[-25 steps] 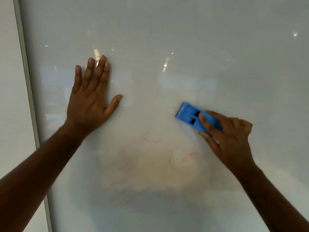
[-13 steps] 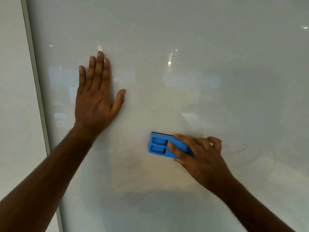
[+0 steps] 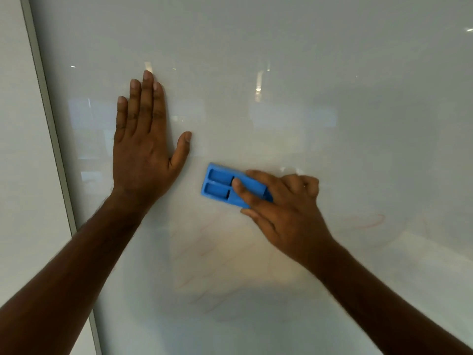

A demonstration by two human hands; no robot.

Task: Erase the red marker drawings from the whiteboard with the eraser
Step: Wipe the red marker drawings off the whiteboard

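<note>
Whiteboard point(image 3: 307, 111) glossy, seemingly faint red smears point(image 3: 212, 252) low.

eraser point(image 3: 220, 185) right end under right hand point(image 3: 284, 208), forearms cut off

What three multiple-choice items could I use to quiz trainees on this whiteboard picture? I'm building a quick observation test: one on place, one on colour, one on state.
1. Where is the eraser?
A. Right of the left hand
B. Above both hands
C. On the frame

2. What colour is the eraser?
A. Green
B. Blue
C. Black

3. What is the state of the red marks?
A. Bold and untouched
B. Fully gone
C. Faint, partly wiped

Answers:
1 A: it sits just right of the flat left hand's thumb, under the right hand.
2 B: its plastic back is bright blue.
3 C: pale red traces show on the whiteboard below the eraser.
</note>
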